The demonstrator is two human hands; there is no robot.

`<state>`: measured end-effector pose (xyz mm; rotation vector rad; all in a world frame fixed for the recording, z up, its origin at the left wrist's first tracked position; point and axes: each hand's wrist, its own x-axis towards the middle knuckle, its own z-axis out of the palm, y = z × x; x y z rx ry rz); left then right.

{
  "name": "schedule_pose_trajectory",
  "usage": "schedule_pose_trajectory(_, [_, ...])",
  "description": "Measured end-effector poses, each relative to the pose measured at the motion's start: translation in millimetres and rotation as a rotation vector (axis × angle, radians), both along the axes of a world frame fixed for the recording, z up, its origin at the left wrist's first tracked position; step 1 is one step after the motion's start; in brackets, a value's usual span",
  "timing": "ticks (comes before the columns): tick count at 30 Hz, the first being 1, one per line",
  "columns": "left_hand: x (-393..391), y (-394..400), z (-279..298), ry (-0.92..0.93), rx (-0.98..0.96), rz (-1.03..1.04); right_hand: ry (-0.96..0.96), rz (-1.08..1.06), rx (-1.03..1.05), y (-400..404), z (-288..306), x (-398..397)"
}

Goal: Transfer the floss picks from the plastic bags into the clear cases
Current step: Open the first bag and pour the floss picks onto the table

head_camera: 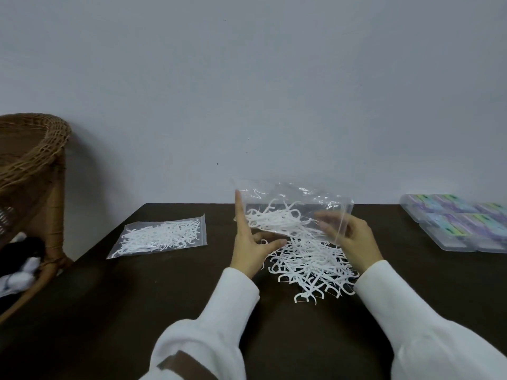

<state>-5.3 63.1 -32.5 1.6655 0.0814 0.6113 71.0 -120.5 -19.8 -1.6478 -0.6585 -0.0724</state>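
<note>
On the left of the dark table [170, 283] lies a full bag [160, 236], flat and shut. Our left hand [251, 244] pinches the tipped bag [295, 208], one finger straight up. Our right hand [349, 237] pinches its other side. Thin white picks [310, 266] spill into a tangled pile under it. We think they could slide off the table if we shake hard. Clear cases [455, 224] wait far right.

wicker chair [33, 171] cut off left, clear cases [463, 226] blurred, cropped right
</note>
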Motion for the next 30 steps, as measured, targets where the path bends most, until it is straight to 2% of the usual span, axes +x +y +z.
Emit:
schedule_pose_trajectory(4, [-2.4, -6.6, -3.8, 0.109, 0.277, 0.295, 0.032, 0.021, -0.021, -0.6, -1.0, 0.0])
schedule_pose_trajectory(9, [-2.5, -7.5, -3.5, 0.212, 0.312, 0.639, -0.077, 0.039, -0.043, 1.1, 3.4, -6.4])
schedule_pose_trajectory(10, [-2.0, -6.1, -2.8, 0.159, 0.323, 0.714, -0.096, 0.033, -0.043, 1.3, 4.6, -7.4])
schedule_pose_trajectory(12, [-0.3, -0.7, -6.1, -0.069, 0.448, 0.796, -0.116, 0.012, -0.043, 1.7, 5.3, -7.9])
schedule_pose_trajectory(14, [3.7, 1.9, -9.7, -0.231, 0.611, 0.728, -0.117, -0.001, -0.047, 1.8, 5.0, -8.4])
schedule_pose_trajectory(17, [6.7, -2.8, -10.9, -0.134, 0.681, 0.536, -0.095, 0.005, -0.028, 1.4, 2.9, -7.1])
schedule_pose_trajectory(21, [7.7, -3.5, -16.0, -0.116, 0.72, 0.617, -0.041, 0.045, -0.121, 3.4, 1.6, -4.2])
schedule_pose_trajectory(23, [6.9, -2.8, -13.5, -0.128, 0.685, 0.644, 0.008, 0.13, -0.159, 4.3, 1.4, -6.3])
schedule_pose_trajectory(27, [5.0, -3.9, -7.6, -0.163, 0.67, 0.661, 0.348, 0.358, -0.101, 11.8, -2.7, -10.7])
schedule_pose_trajectory(30, [5.3, -5.8, -8.9, -0.161, 0.7, 0.624, 0.581, 0.239, -0.159, 25.4, 0.3, -11.8])
